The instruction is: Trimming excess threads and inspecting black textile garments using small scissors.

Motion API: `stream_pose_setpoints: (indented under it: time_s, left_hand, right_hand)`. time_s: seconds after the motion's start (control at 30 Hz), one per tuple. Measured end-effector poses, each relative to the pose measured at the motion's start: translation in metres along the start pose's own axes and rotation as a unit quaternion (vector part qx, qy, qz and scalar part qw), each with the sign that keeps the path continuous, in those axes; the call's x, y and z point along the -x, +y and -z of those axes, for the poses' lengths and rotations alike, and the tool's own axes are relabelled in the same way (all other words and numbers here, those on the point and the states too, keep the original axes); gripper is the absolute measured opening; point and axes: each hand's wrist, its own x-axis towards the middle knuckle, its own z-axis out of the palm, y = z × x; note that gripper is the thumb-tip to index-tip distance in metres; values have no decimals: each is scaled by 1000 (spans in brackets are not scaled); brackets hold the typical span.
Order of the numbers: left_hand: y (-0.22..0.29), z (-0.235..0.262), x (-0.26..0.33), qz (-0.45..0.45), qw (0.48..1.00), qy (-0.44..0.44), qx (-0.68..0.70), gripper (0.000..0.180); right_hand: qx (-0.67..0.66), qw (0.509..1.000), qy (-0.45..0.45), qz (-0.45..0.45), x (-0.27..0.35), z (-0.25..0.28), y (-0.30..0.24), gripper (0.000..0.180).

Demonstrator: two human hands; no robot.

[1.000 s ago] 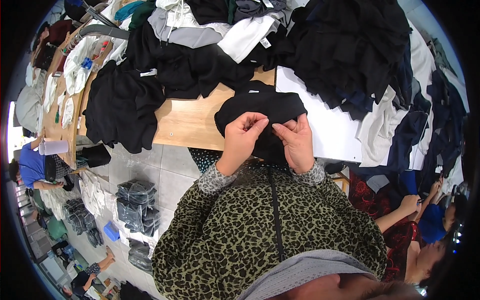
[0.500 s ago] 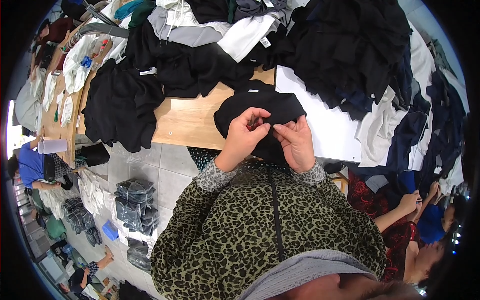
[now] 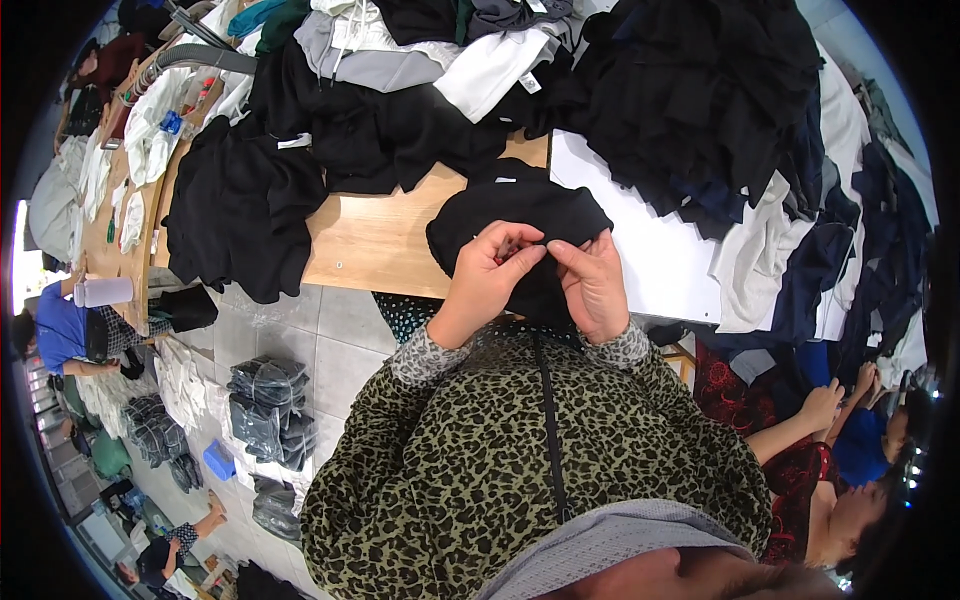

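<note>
A black knit garment [image 3: 540, 207] lies bunched over the table's near edge in front of me. My left hand [image 3: 490, 280] is closed on its right side, thumb and forefinger pinched together at the cloth. A small tool with dark metal and a bit of red [image 3: 503, 253] sits tucked inside its curled fingers; its kind is mostly hidden. My right hand [image 3: 597, 290] pinches the black cloth, its thumb tip nearly meeting the left one, its fingers behind the fabric. Whatever is between the fingertips is too small to make out.
Heaps of black garments lie left [image 3: 240, 205] and right [image 3: 700, 90] on the wood-and-white table [image 3: 370, 245]. White and grey clothes [image 3: 495, 75] are piled at the back. Wrapped bundles [image 3: 270, 410] stand on the floor at left. Co-workers sit at the right [image 3: 805, 490].
My left thumb has shifted right and up, and the two thumb tips are now closer together. The garment has barely moved.
</note>
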Motion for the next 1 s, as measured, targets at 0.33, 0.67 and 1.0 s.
stream_pose_setpoints:
  time_s: [0.33, 0.67, 1.0]
  left_hand:
    - [1, -1, 0, 71, 995, -1, 68, 13]
    - [-3, 2, 2, 84, 991, -7, 102, 13]
    - [-1, 1, -1, 91, 988, -5, 122, 12]
  right_hand:
    - [-64, 998, 5, -27, 3, 14, 3, 47]
    - [27, 999, -31, -10, 5, 10, -2, 53]
    - [32, 999, -30, -21, 6, 12, -4, 54]
